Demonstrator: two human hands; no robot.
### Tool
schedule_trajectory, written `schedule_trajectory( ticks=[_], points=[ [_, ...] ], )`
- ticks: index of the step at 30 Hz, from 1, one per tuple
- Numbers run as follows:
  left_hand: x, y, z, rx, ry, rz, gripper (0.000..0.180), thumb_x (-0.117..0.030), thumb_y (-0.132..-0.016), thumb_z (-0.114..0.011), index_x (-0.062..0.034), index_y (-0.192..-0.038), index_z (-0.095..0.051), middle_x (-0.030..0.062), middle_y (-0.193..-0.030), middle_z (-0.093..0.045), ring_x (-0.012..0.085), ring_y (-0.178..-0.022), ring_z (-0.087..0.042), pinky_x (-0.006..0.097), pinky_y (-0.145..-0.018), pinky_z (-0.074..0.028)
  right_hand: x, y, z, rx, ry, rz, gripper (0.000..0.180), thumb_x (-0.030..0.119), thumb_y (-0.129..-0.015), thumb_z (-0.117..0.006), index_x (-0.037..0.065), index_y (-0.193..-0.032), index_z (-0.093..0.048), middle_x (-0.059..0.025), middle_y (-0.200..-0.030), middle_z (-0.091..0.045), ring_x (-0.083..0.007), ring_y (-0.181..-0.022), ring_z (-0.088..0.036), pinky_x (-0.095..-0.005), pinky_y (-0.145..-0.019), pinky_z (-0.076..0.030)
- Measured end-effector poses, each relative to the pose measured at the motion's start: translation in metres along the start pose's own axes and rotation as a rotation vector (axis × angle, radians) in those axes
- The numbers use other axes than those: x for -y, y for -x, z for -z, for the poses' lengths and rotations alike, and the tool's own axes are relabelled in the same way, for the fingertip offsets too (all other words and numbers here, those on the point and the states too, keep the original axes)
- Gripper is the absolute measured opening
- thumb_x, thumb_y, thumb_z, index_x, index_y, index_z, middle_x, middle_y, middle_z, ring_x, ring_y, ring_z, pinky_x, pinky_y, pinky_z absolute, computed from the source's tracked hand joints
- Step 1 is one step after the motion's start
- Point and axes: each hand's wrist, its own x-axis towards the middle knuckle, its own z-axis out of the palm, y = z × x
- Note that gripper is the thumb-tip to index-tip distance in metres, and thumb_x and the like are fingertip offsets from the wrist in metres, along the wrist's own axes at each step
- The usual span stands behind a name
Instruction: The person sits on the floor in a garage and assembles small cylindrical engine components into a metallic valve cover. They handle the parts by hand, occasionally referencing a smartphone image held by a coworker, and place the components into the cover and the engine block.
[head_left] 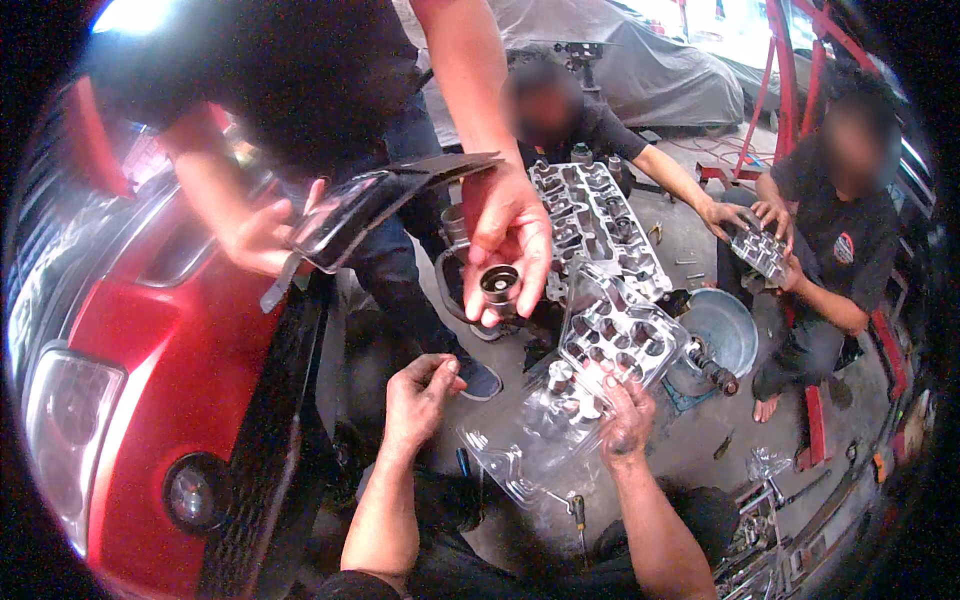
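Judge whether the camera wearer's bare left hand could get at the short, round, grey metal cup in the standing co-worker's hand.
Probably yes. The left hand is raised near the cup, which the co-worker's hand holds out, open end up, and nothing visible seems to block the gap.

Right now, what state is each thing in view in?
Clear plastic tray with round cells: tilted, silver metal parts inside.
Right hand: gripping the tray.
Left hand: loosely curled, nothing visible held.
Dark metal cylindrical cup: recessed side up, in a co-worker's hand.
Long silver metal engine head: top internals exposed.
Round grey basin: uncovered.
Clear headlight on red car: unlit.
Grey fabric sheet: draped, creased.
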Motion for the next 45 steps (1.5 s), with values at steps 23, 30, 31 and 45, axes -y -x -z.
schedule_trajectory(
  ticks=[23, 30, 31, 45],
  points=[
    [0.016, 0.0, 0.016, 0.481, 0.584, 0.29, 0.037, -0.002, -0.093, -0.055, 0.0075, -0.128, -0.045, 0.0204, -0.092, -0.068, 0.023, -0.078, -0.067, 0.032, -0.073, -0.056, 0.013, 0.011, -0.035, 0.076, -0.105, -0.174, 0.045, 0.041, -0.095, -0.053, 0.005, -0.121, -0.05, -0.0211, -0.126, -0.057, -0.0357, -0.109, -0.061, -0.0512, -0.077, -0.057],
    [0.022, -0.005, 0.02, 0.408, 0.54, 0.27, 0.038, -0.008, -0.093, -0.055, 0.0091, -0.126, -0.045, 0.0206, -0.091, -0.069, 0.0228, -0.075, -0.067, 0.033, -0.069, -0.056, 0.013, 0.013, -0.043, 0.087, -0.179, -0.266, 0.045, 0.044, -0.095, -0.049, 0.006, -0.12, -0.05, -0.0172, -0.122, -0.058, -0.0326, -0.106, -0.061, -0.0506, -0.08, -0.057],
    [0.02, -0.005, 0.018, 0.39, 0.54, 0.29, 0.037, -0.009, -0.094, -0.054, 0.0094, -0.125, -0.046, 0.0201, -0.091, -0.069, 0.0221, -0.075, -0.066, 0.032, -0.07, -0.055, 0.012, 0.014, -0.043, 0.093, -0.165, -0.241, 0.046, 0.044, -0.096, -0.048, 0.006, -0.12, -0.05, -0.0171, -0.122, -0.058, -0.0326, -0.107, -0.061, -0.0505, -0.08, -0.057],
    [0.013, -0.001, 0.008, 0.415, 0.428, 0.26, 0.033, -0.007, -0.095, -0.053, 0.0101, -0.123, -0.05, 0.0164, -0.089, -0.068, 0.0199, -0.077, -0.065, 0.029, -0.075, -0.053, 0.008, 0.013, -0.029, 0.118, -0.141, -0.104, 0.045, 0.042, -0.097, -0.047, 0.005, -0.121, -0.052, -0.0167, -0.122, -0.058, -0.0286, -0.105, -0.061, -0.0502, -0.083, -0.057]
  ],
)
